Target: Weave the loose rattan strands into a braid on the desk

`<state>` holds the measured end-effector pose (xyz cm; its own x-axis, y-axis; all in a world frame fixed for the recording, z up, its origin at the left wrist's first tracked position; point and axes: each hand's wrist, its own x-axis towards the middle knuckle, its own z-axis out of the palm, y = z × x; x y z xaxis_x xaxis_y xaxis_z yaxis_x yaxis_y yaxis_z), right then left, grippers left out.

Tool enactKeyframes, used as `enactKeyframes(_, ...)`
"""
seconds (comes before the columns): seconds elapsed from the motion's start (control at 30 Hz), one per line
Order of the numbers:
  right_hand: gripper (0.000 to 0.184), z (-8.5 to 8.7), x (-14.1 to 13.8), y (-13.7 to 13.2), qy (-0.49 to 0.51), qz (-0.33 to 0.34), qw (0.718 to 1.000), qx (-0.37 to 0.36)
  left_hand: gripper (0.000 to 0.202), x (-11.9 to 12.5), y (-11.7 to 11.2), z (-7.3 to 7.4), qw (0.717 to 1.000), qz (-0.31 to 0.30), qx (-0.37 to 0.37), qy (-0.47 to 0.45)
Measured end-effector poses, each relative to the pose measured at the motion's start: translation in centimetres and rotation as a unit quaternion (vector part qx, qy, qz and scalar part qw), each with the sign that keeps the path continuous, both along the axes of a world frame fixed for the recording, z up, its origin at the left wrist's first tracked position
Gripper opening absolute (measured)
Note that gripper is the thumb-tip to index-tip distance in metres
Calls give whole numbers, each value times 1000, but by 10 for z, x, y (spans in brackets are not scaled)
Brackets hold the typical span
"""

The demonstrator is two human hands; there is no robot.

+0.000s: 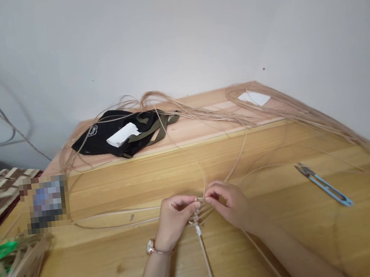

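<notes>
Over the middle of the wooden table, my left hand (176, 214) pinches a small woven piece of pale cane strips (196, 219) between thumb and forefinger. My right hand (226, 200) meets it from the other side, its fingertips closed on a thin strip at the top of the weave. Long loose strips run out from the piece to the left, up to the right and down toward me. A bit of white wrapping (198, 230) sits around the strip just below the weave. My fingers hide part of the woven section.
Light-blue thread snips (325, 185) lie on the right. Behind are a black bag (102, 138) with a white paper roll (123, 135) on it and long bundles of cane (304, 110). Coiled strips with green ties (17, 270) fill the lower left corner, near a blurred-out object (48, 201).
</notes>
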<state>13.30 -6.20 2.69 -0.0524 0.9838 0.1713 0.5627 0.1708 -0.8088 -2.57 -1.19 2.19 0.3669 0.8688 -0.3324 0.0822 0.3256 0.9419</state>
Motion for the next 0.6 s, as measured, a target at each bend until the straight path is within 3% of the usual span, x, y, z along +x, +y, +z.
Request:
enactKeyframes(0.2, 9, 0, -2, 0, -9, -6, 1000, 8, 21, 0, -1, 0, 1000, 1, 2, -1)
enactKeyframes(0.4, 8, 2, -8, -2, 7, -8, 1000, 2, 19, 2, -2, 0, 998, -52, 25, 13)
enactKeyframes(0.6, 7, 1, -8, 0, 37, -39, 998, -20, 21, 2, -1, -1, 997, -63, 41, 2)
